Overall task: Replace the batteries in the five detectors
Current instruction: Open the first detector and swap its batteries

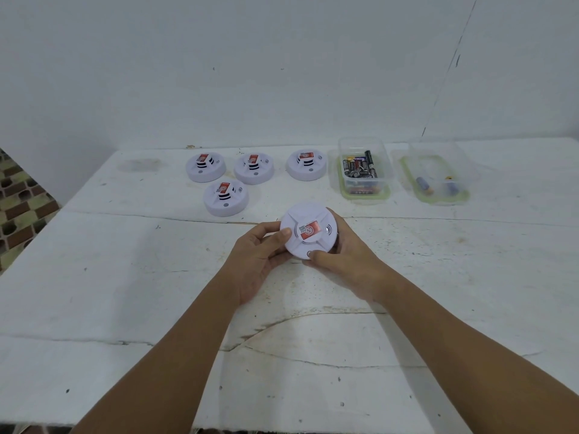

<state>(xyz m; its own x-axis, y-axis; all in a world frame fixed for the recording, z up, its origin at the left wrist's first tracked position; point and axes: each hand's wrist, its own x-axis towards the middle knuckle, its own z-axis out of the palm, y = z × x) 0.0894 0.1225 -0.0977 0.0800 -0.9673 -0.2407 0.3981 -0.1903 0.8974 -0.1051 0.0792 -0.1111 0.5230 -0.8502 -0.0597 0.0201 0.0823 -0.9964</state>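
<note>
Fingers of both hands, left hand [261, 255] and right hand [341, 258], curl round the round white plastic detector [308, 233], gripping its rim; looks like opening time, a twist next to free the base.

Both forearms extend forward, converging at centre. Left hand [257, 255] grip: thumb on top, fingers curled beneath the round white plastic detector [308, 233]. Right hand [344, 258] grip: thumb on its near rim, fingers wrapped behind.

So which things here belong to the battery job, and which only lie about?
For the job:
- held detector, in both hands
- four detectors on the table
- box of batteries
- box with two batteries

Lying about:
- nothing visible
</note>
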